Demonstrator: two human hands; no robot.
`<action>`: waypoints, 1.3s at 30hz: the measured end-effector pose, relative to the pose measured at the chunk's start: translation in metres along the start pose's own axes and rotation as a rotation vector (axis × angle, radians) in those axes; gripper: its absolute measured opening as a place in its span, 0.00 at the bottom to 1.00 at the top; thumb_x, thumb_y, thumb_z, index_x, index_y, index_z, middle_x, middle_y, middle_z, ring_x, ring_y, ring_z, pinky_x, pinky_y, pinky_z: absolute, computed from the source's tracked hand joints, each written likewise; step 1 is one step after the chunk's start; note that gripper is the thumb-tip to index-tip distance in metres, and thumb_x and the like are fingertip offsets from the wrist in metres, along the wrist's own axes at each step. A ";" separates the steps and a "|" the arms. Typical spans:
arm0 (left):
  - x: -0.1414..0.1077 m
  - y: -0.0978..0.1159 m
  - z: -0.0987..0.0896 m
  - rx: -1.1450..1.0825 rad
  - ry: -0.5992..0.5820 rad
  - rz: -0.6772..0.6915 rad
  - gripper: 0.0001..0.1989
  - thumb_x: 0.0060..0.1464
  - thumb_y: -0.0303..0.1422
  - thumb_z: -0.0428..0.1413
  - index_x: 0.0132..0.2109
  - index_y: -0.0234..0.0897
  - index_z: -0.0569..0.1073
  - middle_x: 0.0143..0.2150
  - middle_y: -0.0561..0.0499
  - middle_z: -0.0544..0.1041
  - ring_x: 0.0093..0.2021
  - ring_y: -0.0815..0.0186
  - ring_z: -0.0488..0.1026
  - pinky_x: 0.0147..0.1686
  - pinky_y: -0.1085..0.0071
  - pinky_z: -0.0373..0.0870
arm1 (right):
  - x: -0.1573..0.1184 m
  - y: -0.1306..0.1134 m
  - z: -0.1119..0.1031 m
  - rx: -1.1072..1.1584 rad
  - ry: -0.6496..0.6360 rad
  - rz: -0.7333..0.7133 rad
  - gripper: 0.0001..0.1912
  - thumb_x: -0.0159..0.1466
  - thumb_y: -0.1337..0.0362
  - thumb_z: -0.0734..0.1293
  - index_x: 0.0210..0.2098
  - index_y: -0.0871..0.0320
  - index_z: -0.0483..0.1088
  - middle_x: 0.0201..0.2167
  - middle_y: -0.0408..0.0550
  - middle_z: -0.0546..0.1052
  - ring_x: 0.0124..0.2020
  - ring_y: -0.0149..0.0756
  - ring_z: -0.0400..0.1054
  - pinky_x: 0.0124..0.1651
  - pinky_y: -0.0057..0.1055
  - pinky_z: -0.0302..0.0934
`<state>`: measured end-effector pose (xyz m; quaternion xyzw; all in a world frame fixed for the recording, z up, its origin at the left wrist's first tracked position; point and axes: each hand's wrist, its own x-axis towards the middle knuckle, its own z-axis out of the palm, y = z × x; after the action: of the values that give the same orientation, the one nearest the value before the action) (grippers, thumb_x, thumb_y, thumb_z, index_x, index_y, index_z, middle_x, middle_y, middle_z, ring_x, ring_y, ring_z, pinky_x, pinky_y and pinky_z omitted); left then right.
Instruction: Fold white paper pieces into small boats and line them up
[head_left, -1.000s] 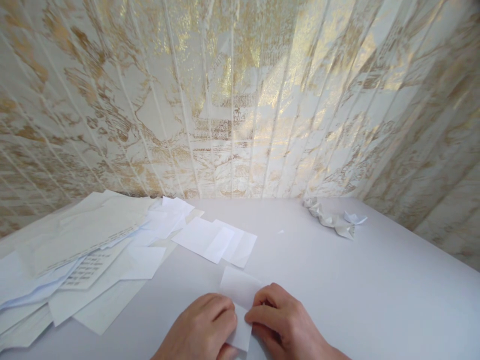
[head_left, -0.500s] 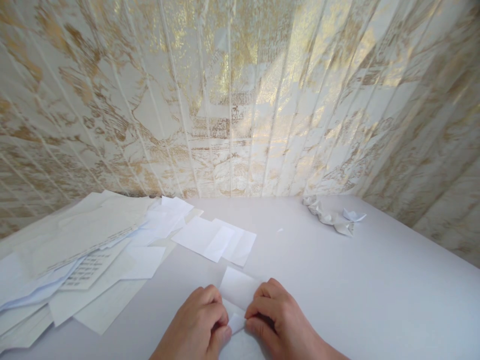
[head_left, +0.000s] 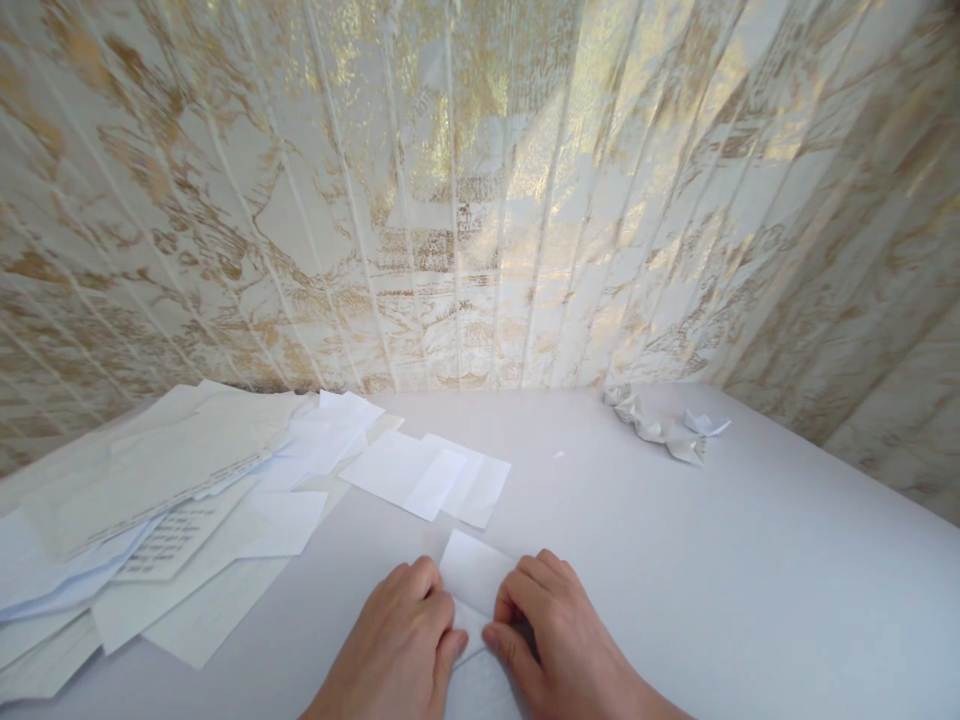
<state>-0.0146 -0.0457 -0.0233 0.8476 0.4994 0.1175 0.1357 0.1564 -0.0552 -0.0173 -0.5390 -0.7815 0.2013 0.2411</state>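
A second ago a panel of the white sheet [head_left: 477, 572] stood up under your left hand [head_left: 397, 635]; now a small flap [head_left: 471, 628] lies low across the middle, and your thumbs have come in close to each other along it. It looks as though the fold has been brought down and is being lined up or creased, though the crease is partly hidden by your fingers.

Both hands are curled, thumbs against fingers: you seem to be pinching the folded paper from either side, the left at its left edge, the right hand [head_left: 559, 632] at its right. How firmly you press, I cannot tell. The sheet sits between them at the near side of the bench [head_left: 720, 580], its far panel bare and pointing away from you.

Past it, well within the pale surface, lie some small loose sheets [head_left: 397, 475], overlapping one another. To the left a broad pile of papers [head_left: 180, 430] fans out, one piece printed with lines of text. Far right, near the wall, are crumpled-looking grey folded shapes [head_left: 652, 428] with a whiter one [head_left: 706, 425] just beside — and a tiny scrap [head_left: 559, 455] nearer the middle. Behind rises a gold-patterned wall [head_left: 457, 210], brightest right of centre, shaded at the far right.
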 end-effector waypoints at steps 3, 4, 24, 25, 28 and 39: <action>0.000 0.001 -0.001 0.021 -0.024 -0.014 0.10 0.51 0.24 0.45 0.26 0.35 0.68 0.33 0.48 0.67 0.35 0.60 0.65 0.36 0.63 0.62 | 0.000 0.000 0.001 -0.006 -0.003 0.001 0.07 0.53 0.75 0.65 0.24 0.59 0.65 0.26 0.44 0.69 0.32 0.36 0.61 0.37 0.32 0.54; 0.000 0.002 -0.002 0.025 -0.031 -0.017 0.10 0.51 0.24 0.45 0.27 0.35 0.68 0.33 0.48 0.67 0.36 0.60 0.65 0.36 0.63 0.62 | 0.000 0.000 0.001 -0.007 -0.002 0.001 0.06 0.53 0.75 0.65 0.24 0.59 0.65 0.26 0.45 0.69 0.32 0.36 0.61 0.37 0.32 0.54; 0.002 0.014 -0.014 0.096 -0.109 -0.062 0.12 0.53 0.24 0.44 0.30 0.33 0.71 0.36 0.45 0.69 0.38 0.58 0.67 0.39 0.59 0.64 | 0.000 0.000 0.000 -0.047 -0.009 -0.014 0.08 0.54 0.76 0.61 0.25 0.58 0.63 0.26 0.44 0.69 0.31 0.37 0.61 0.36 0.33 0.53; 0.003 0.015 -0.015 0.103 -0.122 -0.068 0.12 0.53 0.24 0.44 0.30 0.33 0.71 0.36 0.45 0.69 0.38 0.57 0.67 0.39 0.59 0.64 | 0.000 0.001 -0.001 -0.041 -0.005 -0.011 0.08 0.54 0.77 0.61 0.25 0.58 0.63 0.26 0.44 0.69 0.31 0.37 0.61 0.36 0.33 0.53; 0.004 0.016 -0.018 0.106 -0.138 -0.075 0.12 0.53 0.24 0.44 0.31 0.33 0.72 0.36 0.44 0.69 0.38 0.57 0.67 0.39 0.59 0.64 | 0.001 0.001 -0.002 -0.008 -0.001 0.005 0.10 0.54 0.79 0.59 0.25 0.58 0.62 0.25 0.44 0.69 0.30 0.36 0.61 0.36 0.32 0.54; 0.002 0.013 -0.014 0.080 -0.095 -0.059 0.12 0.53 0.24 0.44 0.29 0.35 0.70 0.35 0.47 0.68 0.37 0.59 0.67 0.38 0.61 0.64 | 0.000 0.000 0.000 -0.047 0.012 0.018 0.06 0.54 0.74 0.63 0.26 0.58 0.62 0.25 0.45 0.69 0.31 0.37 0.61 0.36 0.33 0.55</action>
<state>-0.0076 -0.0486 -0.0051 0.8419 0.5214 0.0532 0.1285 0.1568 -0.0551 -0.0172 -0.5530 -0.7795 0.1818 0.2314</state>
